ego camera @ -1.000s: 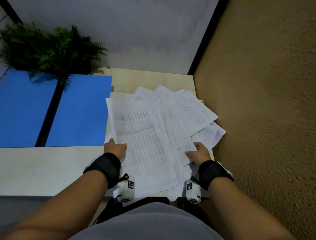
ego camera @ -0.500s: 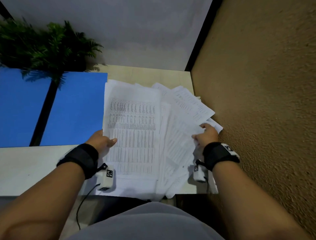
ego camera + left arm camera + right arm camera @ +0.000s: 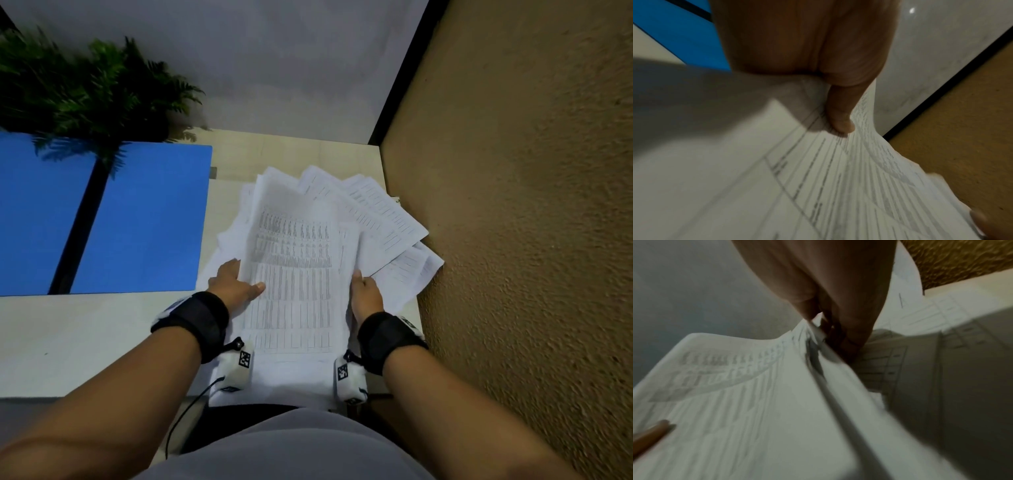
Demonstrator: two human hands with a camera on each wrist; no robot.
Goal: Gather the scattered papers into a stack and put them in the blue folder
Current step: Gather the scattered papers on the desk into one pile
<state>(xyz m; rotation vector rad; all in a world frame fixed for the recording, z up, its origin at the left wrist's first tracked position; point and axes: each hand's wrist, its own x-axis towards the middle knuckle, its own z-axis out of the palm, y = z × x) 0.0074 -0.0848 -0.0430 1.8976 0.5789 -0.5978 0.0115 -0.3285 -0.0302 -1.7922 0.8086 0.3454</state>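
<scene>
White printed papers (image 3: 294, 274) lie in a loose pile on the right part of the table, with a bundle of them raised and bent between my hands. My left hand (image 3: 239, 279) pinches the bundle's left edge, its thumb (image 3: 840, 116) lying on the top sheet (image 3: 818, 178). At the bundle's right edge my right hand (image 3: 363, 287) grips it, fingers (image 3: 840, 331) curled at the edge of the sheets (image 3: 746, 402). Several sheets (image 3: 387, 219) still fan out to the right behind. The blue folder (image 3: 137, 219) lies open flat at the left, apart from the papers.
A green fern plant (image 3: 85, 89) stands at the back left, overhanging the folder. A rough tan wall (image 3: 513, 240) runs close along the table's right side. The pale table (image 3: 68, 342) has its front edge by my body.
The bundle has shifted right, off the folder's edge. My hands have drawn closer together; the right hand left the fanned sheets and took the bundle's right edge.
</scene>
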